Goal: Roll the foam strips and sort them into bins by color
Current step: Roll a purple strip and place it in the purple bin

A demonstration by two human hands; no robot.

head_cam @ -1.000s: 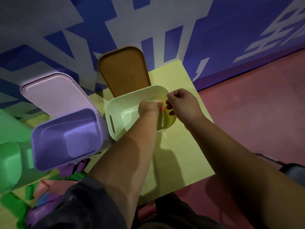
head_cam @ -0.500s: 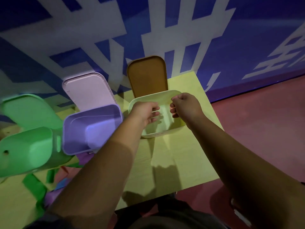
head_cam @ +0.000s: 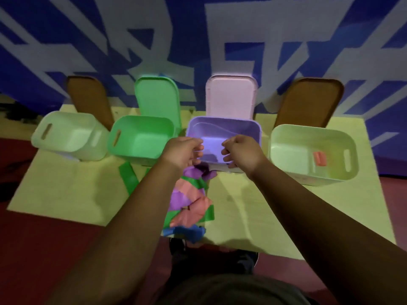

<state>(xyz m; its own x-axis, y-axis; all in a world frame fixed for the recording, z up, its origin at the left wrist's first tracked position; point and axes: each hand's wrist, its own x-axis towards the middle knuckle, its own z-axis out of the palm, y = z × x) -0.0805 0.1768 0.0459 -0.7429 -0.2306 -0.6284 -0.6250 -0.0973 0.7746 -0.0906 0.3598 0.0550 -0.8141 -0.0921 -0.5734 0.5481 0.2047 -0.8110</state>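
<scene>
A pile of foam strips (head_cam: 189,201) in purple, pink, green and blue lies on the yellow table (head_cam: 66,190) near its front edge. Behind it stand a pale bin (head_cam: 68,137), a green bin (head_cam: 141,139), a purple bin (head_cam: 222,130) and a pale bin at the right (head_cam: 308,150), which holds a rolled pink strip (head_cam: 319,158). My left hand (head_cam: 182,150) and my right hand (head_cam: 240,151) hover side by side over the purple bin's front rim, fingers loosely curled, holding nothing.
Lids lean on the blue and white wall behind the bins: brown (head_cam: 90,100), green (head_cam: 157,97), pink (head_cam: 231,95), brown (head_cam: 308,102). A loose green strip (head_cam: 128,177) lies left of the pile. Red floor surrounds the table.
Both hands left the right pale bin and came over to the purple bin. The pink roll now lies in that pale bin. The view has swung left, showing all the bins.
</scene>
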